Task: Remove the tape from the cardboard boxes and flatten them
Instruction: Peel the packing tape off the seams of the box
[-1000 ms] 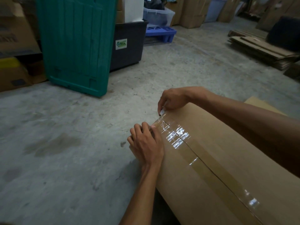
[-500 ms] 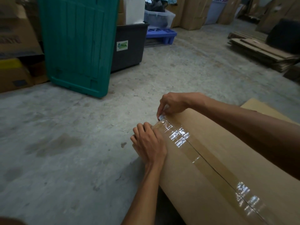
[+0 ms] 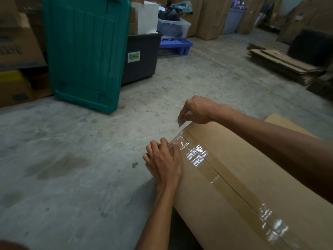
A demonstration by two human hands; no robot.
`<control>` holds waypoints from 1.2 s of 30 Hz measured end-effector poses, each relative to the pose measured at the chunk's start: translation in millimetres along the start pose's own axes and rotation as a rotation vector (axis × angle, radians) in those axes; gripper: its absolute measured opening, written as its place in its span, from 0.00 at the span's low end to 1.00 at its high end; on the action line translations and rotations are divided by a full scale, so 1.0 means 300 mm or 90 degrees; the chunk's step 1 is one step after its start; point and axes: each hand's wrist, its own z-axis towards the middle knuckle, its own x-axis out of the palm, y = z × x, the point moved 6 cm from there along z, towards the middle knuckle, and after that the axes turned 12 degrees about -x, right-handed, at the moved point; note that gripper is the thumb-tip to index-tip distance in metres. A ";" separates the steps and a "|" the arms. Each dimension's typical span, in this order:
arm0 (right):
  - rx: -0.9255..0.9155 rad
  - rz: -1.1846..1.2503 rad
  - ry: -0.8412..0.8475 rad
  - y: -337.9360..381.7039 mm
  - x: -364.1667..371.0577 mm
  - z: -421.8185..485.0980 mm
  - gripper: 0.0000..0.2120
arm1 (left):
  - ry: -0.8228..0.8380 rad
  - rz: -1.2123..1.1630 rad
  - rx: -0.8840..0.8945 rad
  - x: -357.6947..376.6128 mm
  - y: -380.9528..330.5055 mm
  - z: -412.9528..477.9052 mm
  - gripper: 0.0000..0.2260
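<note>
A big brown cardboard box [image 3: 225, 177] lies on the floor at lower right. Clear tape [image 3: 216, 174] runs along its centre seam and wraps over the far end. My left hand [image 3: 163, 163] is at that far end beside the tape, its fingers curled over the box's edge. Just above the box's far corner, my right hand [image 3: 195, 111] pinches a small grey blade-like piece [image 3: 180, 123] that points down and is clear of the tape.
Bare concrete floor [image 3: 81, 168] spreads to the left. A green plastic lid [image 3: 84, 51] leans on a dark bin [image 3: 142, 56] at the back. Flattened cardboard [image 3: 281, 64] is stacked at far right. More boxes line the left and back walls.
My right hand has lifted the small blade-like piece off the tape end, up and slightly right. My left hand has stayed on the box's end.
</note>
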 end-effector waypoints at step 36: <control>0.078 -0.104 -0.061 0.032 0.356 -0.609 0.22 | 0.111 0.049 -0.060 0.143 -0.163 0.427 0.07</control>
